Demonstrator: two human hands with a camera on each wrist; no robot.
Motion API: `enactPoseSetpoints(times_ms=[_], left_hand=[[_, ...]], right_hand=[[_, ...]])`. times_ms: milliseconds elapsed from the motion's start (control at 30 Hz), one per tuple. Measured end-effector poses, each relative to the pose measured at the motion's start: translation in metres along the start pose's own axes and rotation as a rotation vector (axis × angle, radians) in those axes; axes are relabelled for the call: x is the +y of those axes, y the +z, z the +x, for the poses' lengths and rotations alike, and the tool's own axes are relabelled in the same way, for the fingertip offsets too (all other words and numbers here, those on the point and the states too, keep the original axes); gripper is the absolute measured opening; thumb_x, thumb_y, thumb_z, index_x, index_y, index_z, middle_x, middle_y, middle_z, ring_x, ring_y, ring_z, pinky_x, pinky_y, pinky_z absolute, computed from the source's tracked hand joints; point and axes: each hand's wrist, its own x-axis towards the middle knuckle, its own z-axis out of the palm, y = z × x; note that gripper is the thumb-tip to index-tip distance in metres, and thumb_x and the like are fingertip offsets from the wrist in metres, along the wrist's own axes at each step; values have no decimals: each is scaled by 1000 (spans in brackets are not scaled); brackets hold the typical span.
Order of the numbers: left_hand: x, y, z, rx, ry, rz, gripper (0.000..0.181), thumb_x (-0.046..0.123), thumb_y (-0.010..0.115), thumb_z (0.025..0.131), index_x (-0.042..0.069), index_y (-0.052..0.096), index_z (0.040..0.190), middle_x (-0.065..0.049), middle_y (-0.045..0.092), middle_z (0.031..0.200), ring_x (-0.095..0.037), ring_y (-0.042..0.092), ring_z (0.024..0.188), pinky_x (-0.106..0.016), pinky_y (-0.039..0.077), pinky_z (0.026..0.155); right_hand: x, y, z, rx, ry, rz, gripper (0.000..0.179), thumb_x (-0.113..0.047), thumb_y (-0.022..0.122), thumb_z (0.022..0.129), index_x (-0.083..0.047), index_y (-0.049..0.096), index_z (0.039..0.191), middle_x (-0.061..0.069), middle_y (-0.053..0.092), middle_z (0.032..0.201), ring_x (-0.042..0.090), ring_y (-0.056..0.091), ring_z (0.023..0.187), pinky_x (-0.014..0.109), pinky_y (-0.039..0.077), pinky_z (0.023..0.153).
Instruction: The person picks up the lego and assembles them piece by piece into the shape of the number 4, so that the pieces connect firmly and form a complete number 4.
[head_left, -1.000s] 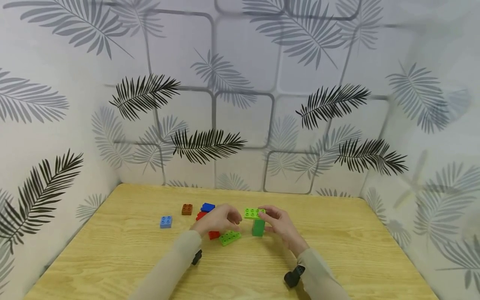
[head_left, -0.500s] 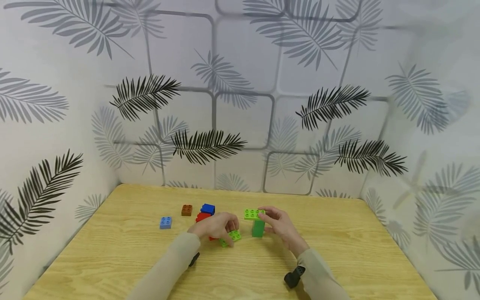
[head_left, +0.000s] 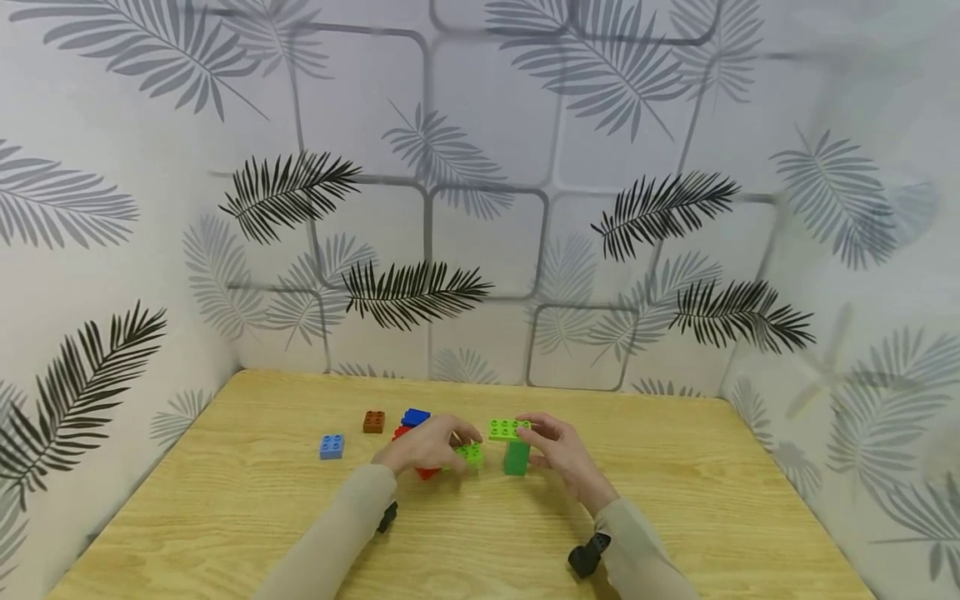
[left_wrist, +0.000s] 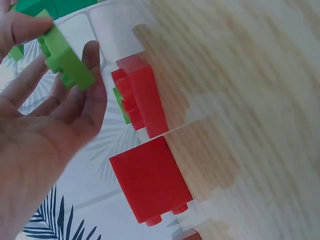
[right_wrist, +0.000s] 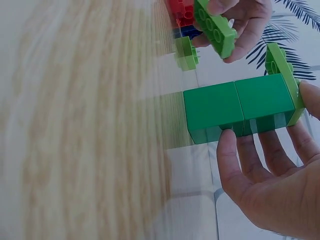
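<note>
My left hand (head_left: 429,444) pinches a light green toy building brick (left_wrist: 70,57), flat and studded, between thumb and fingers. It is held just above the table, left of a stack, as the right wrist view also shows. My right hand (head_left: 564,457) holds that stack: two dark green bricks (right_wrist: 215,110) one on the other, standing upright, topped by a light green studded plate (head_left: 507,429). One finger lies against the lower bricks, and another digit touches the end of the plate. The plate overhangs the dark green bricks to the left.
Red bricks (left_wrist: 150,180) lie beneath and beside the left hand, with a blue brick (head_left: 416,417) behind them. Another light green brick (right_wrist: 186,52) is near them. Farther left are a brown brick (head_left: 374,421) and a light blue brick (head_left: 332,446). A patterned wall stands behind the wooden table (head_left: 480,542).
My left hand has come down onto the light green brick, taken it between thumb and fingers and lifted it slightly. My right hand and the stack have stayed in place.
</note>
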Motion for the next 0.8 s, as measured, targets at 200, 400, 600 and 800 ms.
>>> enactPoseSetpoints(times_ms=[200,400,600,800], left_hand=[[1,-3,-1,111,-17,-110,48,9,72,79,17,65,126,-1,62,116,-24,60,105,-40,52,88],[2,-4,1,227,3,-169,43,15,69,85,16,64,128,0,62,125,-21,58,108,-40,50,89],[7,-3,2,286,16,-186,41,19,67,89,15,64,129,0,63,126,-19,58,106,-40,50,89],[15,1,4,305,59,-229,38,22,68,91,17,65,128,0,64,127,-17,58,104,-37,50,88]], right_hand=[[-1,-1,-1,6,7,2,39,-33,69,92,-15,65,126,4,64,114,13,61,97,42,55,89],[-1,0,0,-2,-2,-7,46,-34,69,92,-11,61,132,6,62,121,13,60,101,43,54,91],[-2,1,0,-2,-4,-1,45,-32,68,93,-11,61,132,6,62,120,13,60,99,42,54,89],[-2,1,-1,-2,-4,-6,43,-33,68,93,-11,62,130,6,63,119,12,60,98,43,54,89]])
